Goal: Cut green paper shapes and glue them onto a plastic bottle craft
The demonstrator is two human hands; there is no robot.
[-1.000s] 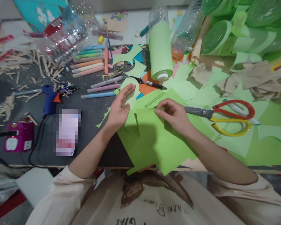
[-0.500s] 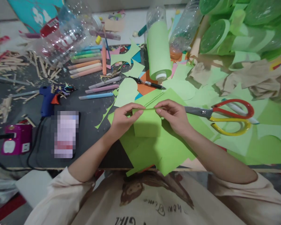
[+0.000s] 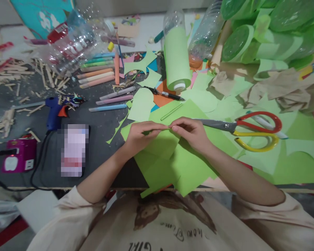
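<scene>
My left hand (image 3: 142,135) and my right hand (image 3: 189,131) meet fingertip to fingertip over the table. Both are closed in a pinch on the far edge of a small green paper sheet (image 3: 163,148). That edge looks narrowly rolled or folded, though fingers cover most of it. Larger green paper (image 3: 196,164) lies beneath. Just beyond my fingers rests a thin green paper roll (image 3: 172,112). Large scissors (image 3: 226,125) with one red and one yellow handle lie beside my right hand, the blade tips hidden behind it.
A black pen (image 3: 172,96) and a bottle wrapped in green paper (image 3: 176,57) lie beyond my hands. Markers (image 3: 96,77), a blue glue gun (image 3: 53,113) and a phone (image 3: 74,150) are leftward. Crumpled brown paper (image 3: 277,87) and green bottles (image 3: 272,38) occupy the right.
My fingertips have come together along the paper's edge, the right hand shifting slightly left. The small sheet has turned and lies lower, and the thin roll beyond shows more fully.
</scene>
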